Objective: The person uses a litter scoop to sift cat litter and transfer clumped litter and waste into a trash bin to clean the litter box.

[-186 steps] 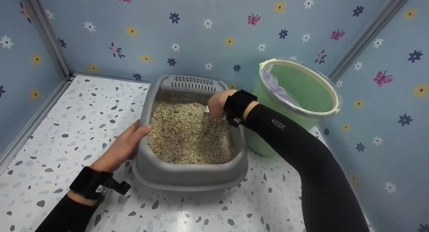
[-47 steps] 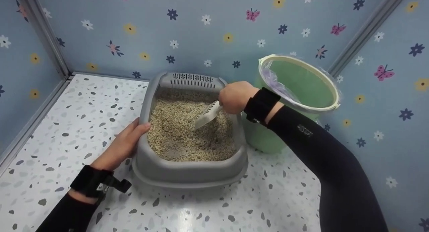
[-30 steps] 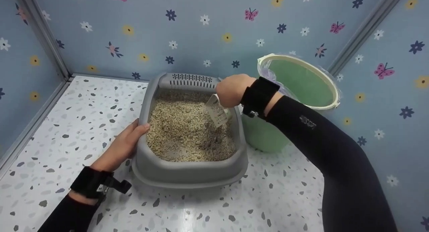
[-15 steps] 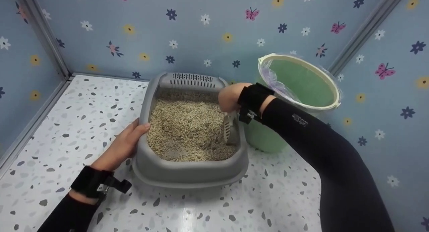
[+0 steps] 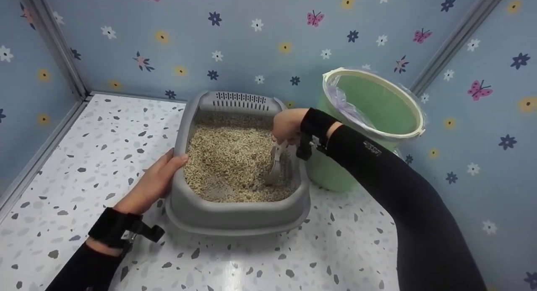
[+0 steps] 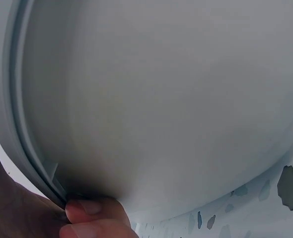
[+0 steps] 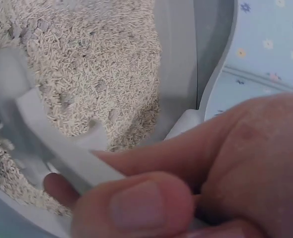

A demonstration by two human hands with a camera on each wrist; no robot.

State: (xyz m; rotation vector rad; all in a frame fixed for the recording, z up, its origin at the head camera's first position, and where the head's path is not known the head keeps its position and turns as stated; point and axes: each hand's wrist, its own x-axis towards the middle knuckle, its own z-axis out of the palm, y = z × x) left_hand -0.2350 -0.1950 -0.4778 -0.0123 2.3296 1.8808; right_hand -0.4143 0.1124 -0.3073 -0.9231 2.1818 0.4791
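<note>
Gripping the scoop (image 5: 275,167) in my right hand (image 5: 286,125), I dig into the litter (image 5: 228,156) while my left hand (image 5: 153,184) clasps the litter box (image 5: 235,217) rim.

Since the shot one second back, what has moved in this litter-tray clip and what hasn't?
The right hand has swung the scoop down from above the litter, its blade now dug in near the tray's right wall. The left hand still grips the rim of the litter tray; tray and green bin have not moved.
</note>
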